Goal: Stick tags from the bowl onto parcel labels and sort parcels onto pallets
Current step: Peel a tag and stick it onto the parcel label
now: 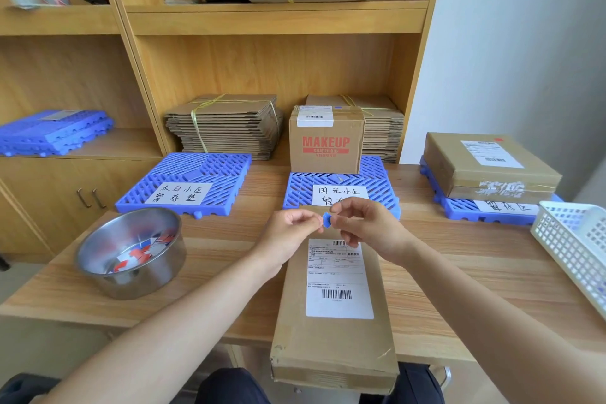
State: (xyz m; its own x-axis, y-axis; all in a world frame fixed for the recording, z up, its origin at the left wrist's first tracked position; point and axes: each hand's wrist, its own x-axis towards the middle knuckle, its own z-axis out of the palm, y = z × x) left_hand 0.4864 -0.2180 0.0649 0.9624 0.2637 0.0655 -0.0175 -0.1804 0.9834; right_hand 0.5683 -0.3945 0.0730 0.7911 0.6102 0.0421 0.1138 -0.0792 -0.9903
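Note:
A long flat cardboard parcel (331, 338) lies on the table in front of me, its white shipping label (337, 282) facing up. Above the label's top edge, my left hand (292, 229) and my right hand (367, 226) pinch a small blue tag (326, 219) between their fingertips. A steel bowl (131, 252) with red, blue and white tags stands at the left. Three blue pallets with handwritten signs sit behind: the left one (187, 184) bare, the middle one (341, 187) bearing a MAKEUP box (326, 144), the right one (492, 207) bearing a flat parcel (488, 164).
A white plastic basket (577, 246) stands at the right table edge. Bundles of flattened cardboard (226, 125) are stacked on the shelf behind the pallets. Spare blue pallets (55, 131) lie on the left shelf. The parcel overhangs the table's near edge.

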